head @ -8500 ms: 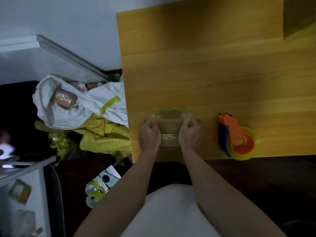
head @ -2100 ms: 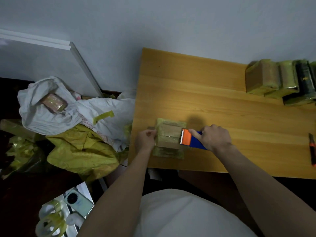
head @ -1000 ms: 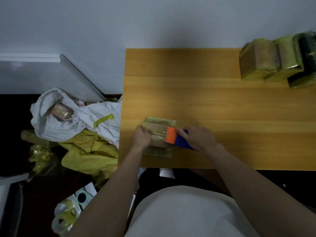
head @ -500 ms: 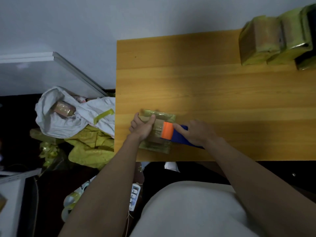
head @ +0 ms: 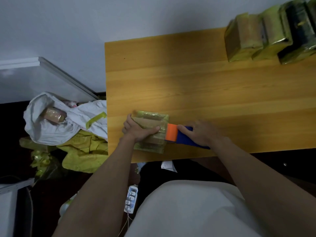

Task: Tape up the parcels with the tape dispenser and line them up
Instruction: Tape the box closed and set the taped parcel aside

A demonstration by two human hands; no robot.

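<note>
Parcel [head: 150,131] lying leftward of tape dispenser [head: 177,135] — touching its right edge | left hand [head: 136,130] pinning it, thumb stretched over top | right hand [head: 201,132] gripping dispenser handle — nearer hand for pulling tape.

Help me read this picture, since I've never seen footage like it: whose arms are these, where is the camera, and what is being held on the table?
The camera sits on a person's head, looking down at their own arms. Their left hand holds a small parcel down on the wooden table. Their right hand grips an orange and blue tape dispenser against the parcel's right side. Taped parcels stand in a row at the table's far right corner. A white sack lies on the floor to the left.
</note>
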